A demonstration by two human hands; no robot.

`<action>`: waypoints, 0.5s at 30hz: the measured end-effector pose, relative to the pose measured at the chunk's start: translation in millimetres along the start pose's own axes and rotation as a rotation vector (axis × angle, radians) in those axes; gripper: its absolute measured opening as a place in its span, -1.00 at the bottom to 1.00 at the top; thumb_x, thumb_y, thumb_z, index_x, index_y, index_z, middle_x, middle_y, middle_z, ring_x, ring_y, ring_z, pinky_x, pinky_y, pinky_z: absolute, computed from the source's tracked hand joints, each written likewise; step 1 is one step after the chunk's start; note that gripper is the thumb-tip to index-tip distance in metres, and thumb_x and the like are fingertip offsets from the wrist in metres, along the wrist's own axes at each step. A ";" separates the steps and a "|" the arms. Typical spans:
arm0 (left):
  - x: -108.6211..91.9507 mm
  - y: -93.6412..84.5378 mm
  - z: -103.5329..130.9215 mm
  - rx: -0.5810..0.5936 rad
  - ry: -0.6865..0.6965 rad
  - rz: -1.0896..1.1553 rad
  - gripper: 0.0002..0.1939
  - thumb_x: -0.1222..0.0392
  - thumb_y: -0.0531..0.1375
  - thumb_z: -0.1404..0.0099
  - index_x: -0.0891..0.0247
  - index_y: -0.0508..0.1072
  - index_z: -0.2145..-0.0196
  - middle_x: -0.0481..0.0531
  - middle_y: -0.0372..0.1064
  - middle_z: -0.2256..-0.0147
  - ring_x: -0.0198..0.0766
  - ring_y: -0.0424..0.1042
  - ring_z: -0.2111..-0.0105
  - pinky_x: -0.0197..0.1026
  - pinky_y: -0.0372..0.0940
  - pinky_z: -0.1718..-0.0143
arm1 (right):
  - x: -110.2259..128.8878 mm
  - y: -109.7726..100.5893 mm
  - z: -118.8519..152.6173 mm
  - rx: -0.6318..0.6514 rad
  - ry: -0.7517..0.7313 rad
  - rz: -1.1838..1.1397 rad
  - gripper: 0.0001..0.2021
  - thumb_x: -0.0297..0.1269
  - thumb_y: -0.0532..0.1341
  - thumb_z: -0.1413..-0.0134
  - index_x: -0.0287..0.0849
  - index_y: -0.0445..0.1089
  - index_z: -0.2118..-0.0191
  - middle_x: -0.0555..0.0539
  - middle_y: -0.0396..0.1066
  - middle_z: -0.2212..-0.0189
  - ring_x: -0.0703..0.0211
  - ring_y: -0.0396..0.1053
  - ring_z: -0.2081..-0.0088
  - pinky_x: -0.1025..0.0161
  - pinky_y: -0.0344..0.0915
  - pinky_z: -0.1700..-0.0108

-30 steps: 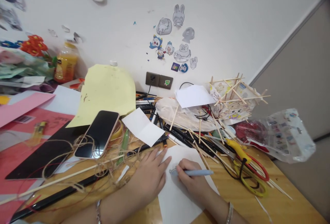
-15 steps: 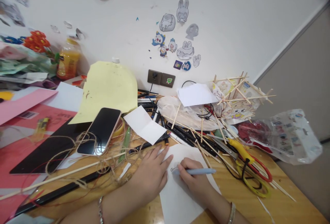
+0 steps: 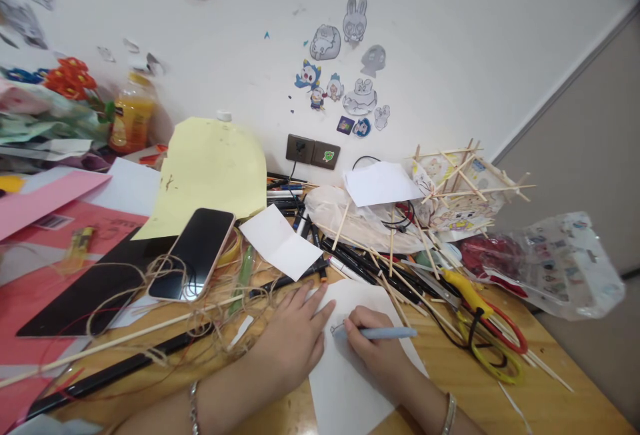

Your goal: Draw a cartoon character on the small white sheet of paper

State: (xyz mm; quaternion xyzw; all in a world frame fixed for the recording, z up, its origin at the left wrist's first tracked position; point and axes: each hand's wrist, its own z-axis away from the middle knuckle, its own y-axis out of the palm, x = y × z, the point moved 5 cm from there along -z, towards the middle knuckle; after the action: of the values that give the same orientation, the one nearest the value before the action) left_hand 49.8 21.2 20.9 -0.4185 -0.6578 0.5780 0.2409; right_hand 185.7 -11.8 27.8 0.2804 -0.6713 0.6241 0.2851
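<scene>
A white sheet of paper (image 3: 350,395) lies on the wooden table in front of me. My right hand (image 3: 377,348) is closed round a light blue pen (image 3: 395,332), its tip down on the upper left part of the sheet. A small dark drawn mark (image 3: 334,329) shows by the tip, partly hidden by my fingers. My left hand (image 3: 295,331) lies flat with fingers spread, its fingertips on the sheet's left edge. Bracelets circle both wrists.
A phone (image 3: 195,255), tangled twine (image 3: 170,338) and a black tablet-like slab (image 3: 100,288) lie to the left. Markers (image 3: 350,261), thin sticks and a folded white paper (image 3: 283,243) crowd the back. Scissors (image 3: 493,328) and a plastic bag (image 3: 565,268) lie on the right.
Almost nothing differs. The pen's rear end has shifted very slightly to the left; my left hand and the sheet stay in place.
</scene>
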 end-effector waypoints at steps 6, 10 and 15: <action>0.2 1.3 -0.9 0.029 -0.016 -0.010 -0.50 0.33 0.08 -0.25 0.25 0.27 -0.17 0.21 0.08 -0.22 0.16 0.12 -0.16 0.21 0.13 -0.09 | -0.8 0.3 1.3 0.011 0.023 -0.008 -0.72 -0.13 -0.07 -0.02 -0.07 -0.03 0.64 0.04 0.11 0.65 0.20 0.12 0.54 0.25 0.03 0.46; 0.9 0.6 -1.2 0.042 -0.026 0.005 -0.52 0.27 0.07 -0.29 0.23 0.27 -0.17 0.19 0.06 -0.23 0.18 0.11 -0.16 0.21 0.13 -0.10 | -1.2 -0.2 1.6 0.001 0.019 -0.029 -0.71 -0.13 -0.06 -0.01 -0.07 -0.04 0.64 0.06 0.09 0.67 0.21 0.11 0.55 0.26 0.03 0.47; 0.3 0.5 -0.3 0.045 -0.030 0.015 -0.54 0.20 0.05 -0.33 0.23 0.27 -0.17 0.19 0.07 -0.22 0.18 0.11 -0.16 0.21 0.14 -0.09 | -1.6 0.7 1.4 0.005 0.016 -0.011 -0.71 -0.15 -0.06 -0.03 -0.08 -0.03 0.64 0.05 0.11 0.66 0.21 0.12 0.54 0.25 0.03 0.45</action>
State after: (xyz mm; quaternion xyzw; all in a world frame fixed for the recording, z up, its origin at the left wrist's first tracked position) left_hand 50.1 21.7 20.4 -0.4093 -0.6450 0.6005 0.2363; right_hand 186.2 -13.2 26.1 0.2800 -0.6658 0.6264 0.2932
